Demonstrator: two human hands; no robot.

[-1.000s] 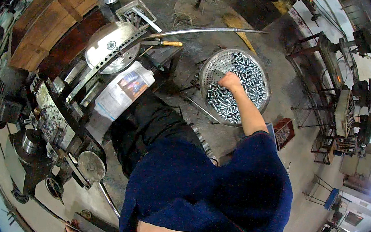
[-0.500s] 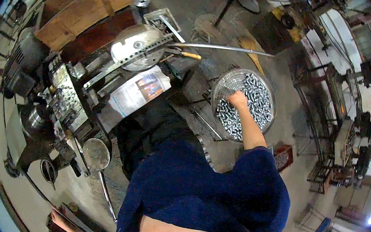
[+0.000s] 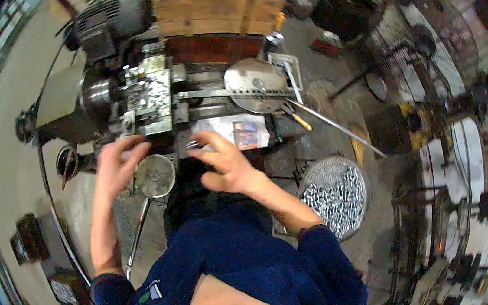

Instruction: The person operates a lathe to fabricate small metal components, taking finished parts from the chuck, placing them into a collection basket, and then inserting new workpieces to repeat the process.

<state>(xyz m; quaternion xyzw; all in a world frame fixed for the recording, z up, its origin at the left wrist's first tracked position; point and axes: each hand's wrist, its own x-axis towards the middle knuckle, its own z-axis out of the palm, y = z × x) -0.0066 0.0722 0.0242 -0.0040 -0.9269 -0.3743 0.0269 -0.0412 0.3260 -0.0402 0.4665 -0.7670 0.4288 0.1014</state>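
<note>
My right hand (image 3: 227, 166) is over the front of the machine bench, fingertips pinched on a small shiny metal piece (image 3: 192, 145). Its fine shape cannot be made out. Across from it, my left hand (image 3: 117, 164) hovers by the round plate (image 3: 156, 176) of a long lever. Its fingers are somewhat apart, and nothing shows in them. Just beyond both hands is a machine bed (image 3: 156, 96) strewn with metal chips, with a round chuck (image 3: 99, 91) at its left. To my right stands a perforated metal basket (image 3: 317, 172) holding many small shiny metal pieces (image 3: 338, 204).
A printed sheet (image 3: 223, 127) lies beyond my right hand. Behind it are a large metal disc (image 3: 253, 74), a drilled flat bar (image 3: 202, 93) and a long rod (image 3: 344, 130) reaching right. A wooden crate (image 3: 218, 15) and a motor (image 3: 121, 14) stand at the back.
My right hand has left the basket and moved left to the machine with a small metal piece. My left hand has come up from the lower left. The view has turned toward the machine.
</note>
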